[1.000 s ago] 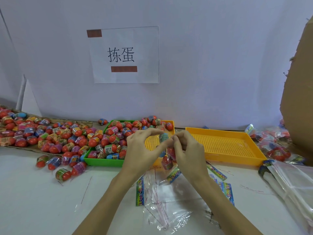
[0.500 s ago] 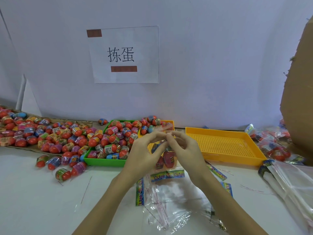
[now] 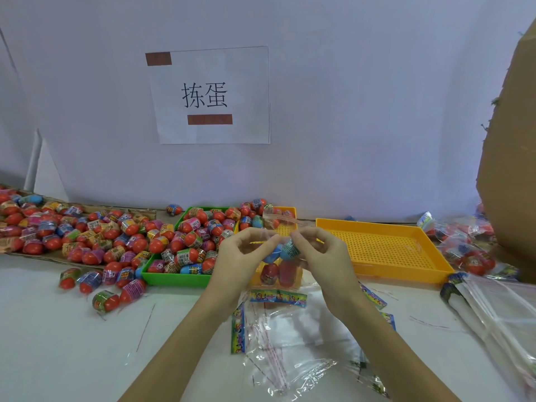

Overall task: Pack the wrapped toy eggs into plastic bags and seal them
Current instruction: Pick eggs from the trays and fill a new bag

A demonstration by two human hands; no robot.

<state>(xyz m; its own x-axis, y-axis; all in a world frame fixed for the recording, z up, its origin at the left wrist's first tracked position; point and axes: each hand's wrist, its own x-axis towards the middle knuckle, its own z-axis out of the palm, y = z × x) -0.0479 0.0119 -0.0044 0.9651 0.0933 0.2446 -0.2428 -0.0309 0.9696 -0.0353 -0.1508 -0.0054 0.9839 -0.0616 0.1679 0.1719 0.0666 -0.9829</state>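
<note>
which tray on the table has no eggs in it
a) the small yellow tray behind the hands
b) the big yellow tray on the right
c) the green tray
b: the big yellow tray shows only its bare perforated floor, while the green tray is heaped with wrapped eggs and more of them sit at the small yellow tray's far end.

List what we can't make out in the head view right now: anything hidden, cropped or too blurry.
Head view only:
- Egg count inside the held bag: the left hand and right hand cover its top.
- Whether the bag's mouth is sealed: clear film, fingertips over it.
- Near half of the small yellow tray: behind hands and bag.
- Egg label print in the green tray: too small.
- Cardboard box: cut by the right edge.
</note>
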